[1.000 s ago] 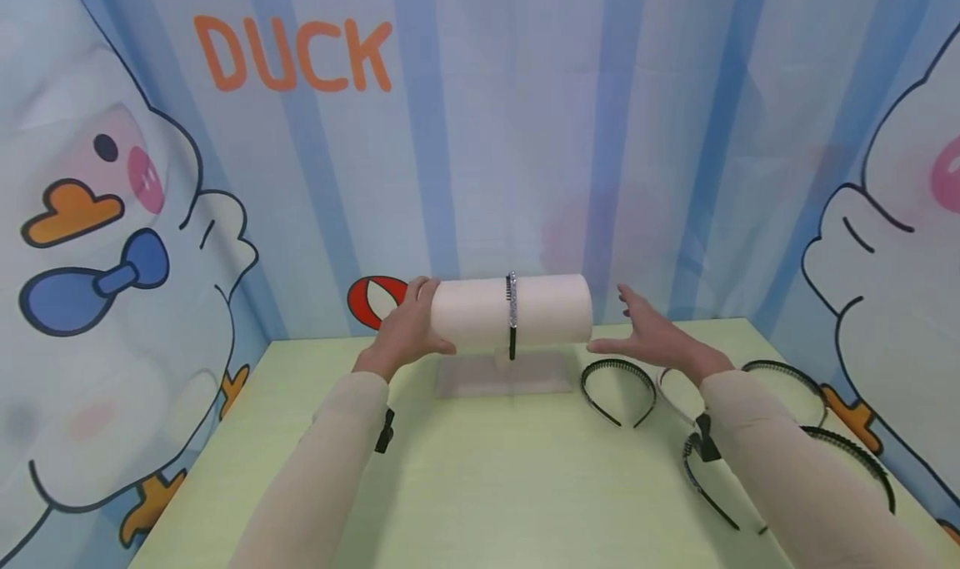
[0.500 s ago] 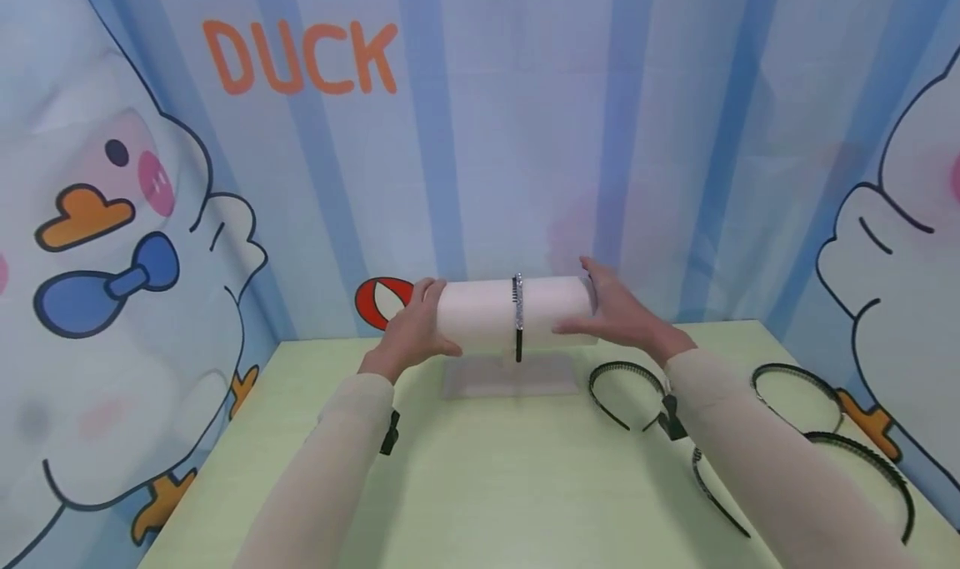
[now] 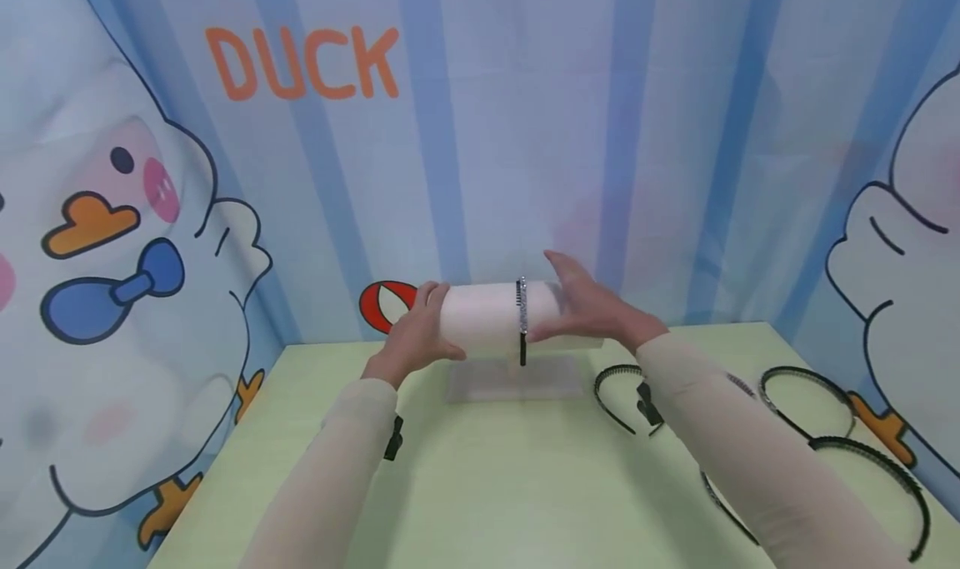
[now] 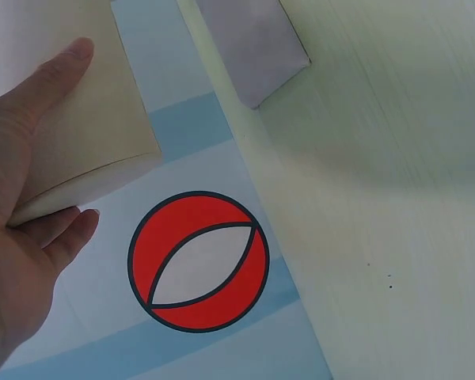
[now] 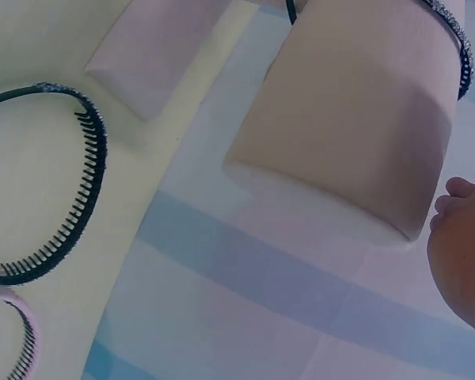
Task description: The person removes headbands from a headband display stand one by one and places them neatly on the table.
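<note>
A white padded cylinder (image 3: 480, 315) lies crosswise on a display stand with a flat pale base (image 3: 513, 380). Around its middle sits a black headband (image 3: 522, 323) with a glittering silver band. My left hand (image 3: 415, 336) grips the cylinder's left end; in the left wrist view its thumb lies over the side and fingers curl behind the end. My right hand (image 3: 588, 304) reaches over the cylinder's right part, fingers extended, thumb pointing at the headband. Whether the thumb touches the headband is unclear. In the right wrist view this hand is mostly cut off at the right edge.
Several headbands lie on the pale green table at the right, among them a black toothed one (image 5: 95, 166), a pink one (image 5: 33, 336) and a larger black one (image 3: 888, 461). My right sleeve partly covers some. A striped duck-print curtain (image 3: 517, 136) stands behind the table.
My right hand has moved left, from beside the cylinder's right end to over it, near the headband. My left hand stays at the left end. The view has shifted slightly.
</note>
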Demonstrator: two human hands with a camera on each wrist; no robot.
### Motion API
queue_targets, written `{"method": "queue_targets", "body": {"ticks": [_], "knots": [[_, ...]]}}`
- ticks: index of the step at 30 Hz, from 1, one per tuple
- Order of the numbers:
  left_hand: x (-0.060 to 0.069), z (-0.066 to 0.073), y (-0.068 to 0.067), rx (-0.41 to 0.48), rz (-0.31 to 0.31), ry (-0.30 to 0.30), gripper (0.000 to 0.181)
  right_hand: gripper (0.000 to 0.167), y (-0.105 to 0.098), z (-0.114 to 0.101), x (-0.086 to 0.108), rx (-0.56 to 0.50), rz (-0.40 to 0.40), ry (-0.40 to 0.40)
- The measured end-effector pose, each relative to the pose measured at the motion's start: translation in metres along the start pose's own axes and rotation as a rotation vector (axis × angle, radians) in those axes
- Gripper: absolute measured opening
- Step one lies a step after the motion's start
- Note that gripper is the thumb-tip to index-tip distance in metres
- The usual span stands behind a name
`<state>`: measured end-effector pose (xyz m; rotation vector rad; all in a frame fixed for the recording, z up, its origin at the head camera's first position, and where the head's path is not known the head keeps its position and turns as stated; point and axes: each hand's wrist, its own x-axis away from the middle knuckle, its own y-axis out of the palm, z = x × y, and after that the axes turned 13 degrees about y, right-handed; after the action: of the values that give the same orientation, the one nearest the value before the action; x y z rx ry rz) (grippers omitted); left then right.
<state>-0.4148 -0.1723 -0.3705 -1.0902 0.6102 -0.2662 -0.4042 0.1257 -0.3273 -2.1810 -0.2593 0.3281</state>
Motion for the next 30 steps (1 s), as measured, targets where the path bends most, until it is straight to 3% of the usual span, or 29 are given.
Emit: {"method": "queue_targets", "body": {"ticks": [12,17,23,30], "knots": [[0.001,0.0,0.0,-0.016,0.001,-0.003,0.109,0.142,0.008,-0.017,-0.03,0.269,-0.07,-0.054],[0.0,0.002,0.0,-0.028,-0.004,-0.011,0.109,0.141,0.009,-0.023,-0.041,0.343,-0.106,-0.036],[0.001,0.002,0.001,-0.032,0.001,-0.014,0.109,0.138,0.006,-0.026,-0.049,0.343,-0.162,0.008],[0.0,-0.001,-0.001,-0.043,-0.006,-0.008,0.109,0.127,0.0,-0.026,-0.055,0.216,-0.254,0.105]]}}
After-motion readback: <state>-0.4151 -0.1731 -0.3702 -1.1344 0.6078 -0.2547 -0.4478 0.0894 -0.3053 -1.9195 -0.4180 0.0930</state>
